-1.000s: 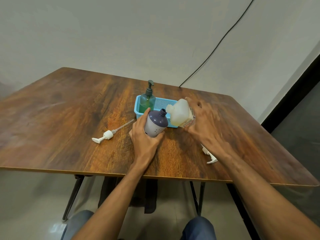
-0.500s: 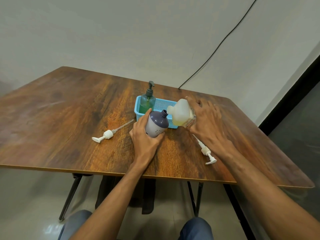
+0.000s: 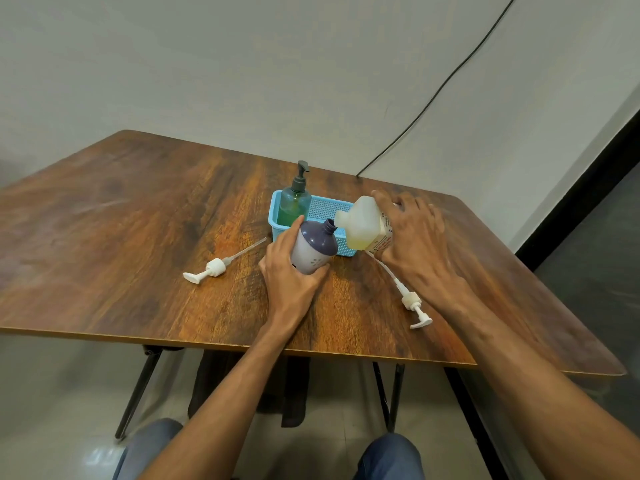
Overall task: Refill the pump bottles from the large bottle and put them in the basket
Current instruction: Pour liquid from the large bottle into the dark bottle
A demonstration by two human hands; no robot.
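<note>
Our left hand [image 3: 289, 277] grips the tilted purple-capped plastic pump bottle [image 3: 315, 249]; our right hand [image 3: 414, 239] grasps the translucent large bottle [image 3: 365, 225] at 3 o'clock. Misaligned necks risk spillage.

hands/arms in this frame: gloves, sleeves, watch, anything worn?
Nothing worn on either. The left hand and right hand are bare, with no gloves, rings or watch visible. Both forearms are uncovered to the frame's bottom edge, with no sleeves in view. Blue denim trousers show at the knees.

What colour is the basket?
Light blue basket, with a mesh-patterned wall; the head view shows it.
</note>
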